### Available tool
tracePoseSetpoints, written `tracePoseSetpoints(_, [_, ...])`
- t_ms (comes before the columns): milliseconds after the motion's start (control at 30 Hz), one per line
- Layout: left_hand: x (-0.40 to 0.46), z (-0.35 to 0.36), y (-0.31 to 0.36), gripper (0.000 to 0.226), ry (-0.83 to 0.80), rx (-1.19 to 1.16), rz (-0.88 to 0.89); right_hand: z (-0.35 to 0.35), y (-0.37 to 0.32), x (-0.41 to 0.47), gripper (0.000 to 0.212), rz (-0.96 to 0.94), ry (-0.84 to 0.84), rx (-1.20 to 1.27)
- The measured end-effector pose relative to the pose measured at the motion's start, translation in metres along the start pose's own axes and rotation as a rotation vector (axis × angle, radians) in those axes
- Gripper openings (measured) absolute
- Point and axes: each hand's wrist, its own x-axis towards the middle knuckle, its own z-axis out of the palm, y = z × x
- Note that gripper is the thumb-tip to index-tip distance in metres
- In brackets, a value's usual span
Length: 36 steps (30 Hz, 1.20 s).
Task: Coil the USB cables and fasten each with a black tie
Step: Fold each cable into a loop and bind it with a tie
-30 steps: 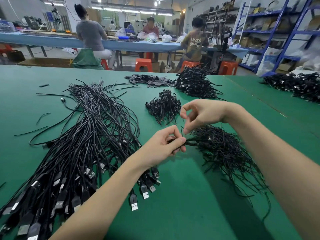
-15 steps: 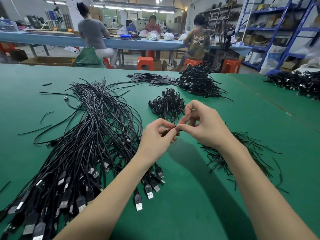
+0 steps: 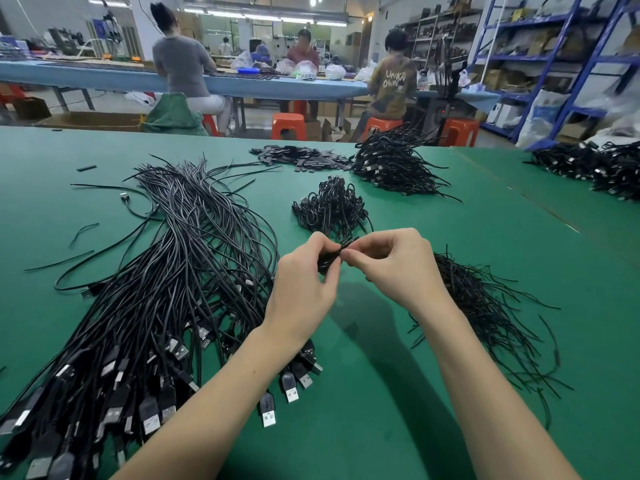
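Note:
My left hand (image 3: 304,282) grips a small coiled black USB cable (image 3: 327,259) above the green table (image 3: 398,393). Its fingers hide most of the coil. My right hand (image 3: 394,265) pinches a thin black tie (image 3: 349,242) at the top of that coil, fingertips against my left fingertips. A big bundle of uncoiled USB cables (image 3: 156,289) lies to the left, plugs toward me. Loose black ties (image 3: 485,306) are heaped to the right, partly behind my right forearm. A small pile of coiled, tied cables (image 3: 329,206) sits just beyond my hands.
A larger pile of cables (image 3: 391,164) and a flat heap of black pieces (image 3: 298,157) lie further back. More cables (image 3: 595,168) sit on the table at the far right. Three people work at a blue bench (image 3: 104,77) behind, with orange stools and blue shelving (image 3: 554,60).
My right hand came from above the tie heap to meet my left hand at the coil. Both hands rose slightly and now work the tie together.

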Motion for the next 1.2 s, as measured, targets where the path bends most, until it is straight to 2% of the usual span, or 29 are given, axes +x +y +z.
tracePoseSetpoints(100, [0.001,-0.001,0.001,0.006,0.047,0.042,0.025,0.005,-0.004,0.000,0.008,-0.035,0.047,0.024])
tracePoseSetpoints(233, [0.001,-0.003,0.002,0.008,0.041,0.057,0.020,0.004,-0.005,0.002,0.010,-0.045,0.018,0.060])
tracePoseSetpoints(433, [0.003,-0.001,0.002,0.010,-0.035,0.042,-0.015,0.011,-0.002,0.000,0.011,-0.162,0.123,-0.155])
tracePoseSetpoints(500, [0.009,-0.003,0.003,0.014,-0.143,-0.115,-0.178,0.013,0.001,-0.001,0.007,-0.211,0.148,-0.226])
tracePoseSetpoints(533, [0.013,-0.006,0.005,0.015,-0.217,-0.275,-0.327,0.012,0.004,-0.001,0.006,-0.240,0.155,-0.241])
tracePoseSetpoints(600, [0.023,-0.015,0.006,0.013,-0.328,-0.738,-0.661,0.009,0.009,-0.002,0.004,-0.312,0.154,-0.217])
tracePoseSetpoints(633, [0.026,-0.020,0.005,0.011,-0.342,-0.934,-0.778,0.008,0.011,-0.002,0.004,-0.347,0.144,-0.185])
tracePoseSetpoints(667, [0.029,-0.023,0.004,0.012,-0.336,-1.031,-0.839,0.007,0.011,-0.002,0.005,-0.376,0.129,-0.155])
tracePoseSetpoints(767, [0.027,-0.023,0.003,0.020,-0.321,-1.033,-0.903,0.006,0.013,-0.002,0.005,-0.411,0.094,-0.120])
tracePoseSetpoints(900, [0.023,-0.018,0.004,0.025,-0.249,-1.198,-1.050,0.004,0.012,-0.004,0.006,-0.387,0.095,-0.108])
tracePoseSetpoints(967, [0.024,-0.018,0.004,0.031,-0.221,-1.257,-1.095,0.005,0.008,-0.005,0.006,-0.302,0.089,-0.001])
tracePoseSetpoints(1033, [0.024,-0.019,0.005,0.035,-0.224,-1.248,-1.054,0.006,0.001,-0.004,0.012,-0.124,0.012,0.261])
tracePoseSetpoints(1100, [0.024,-0.020,0.005,0.036,-0.255,-1.189,-0.952,0.005,-0.006,-0.002,0.016,0.179,-0.130,0.633])
tracePoseSetpoints(1167, [0.025,-0.023,0.006,0.036,-0.278,-1.138,-0.852,0.002,-0.009,-0.002,0.009,0.585,-0.368,1.076])
tracePoseSetpoints(1200, [0.026,-0.024,0.007,0.038,-0.288,-1.109,-0.816,0.001,-0.009,-0.001,0.005,0.727,-0.475,1.275])
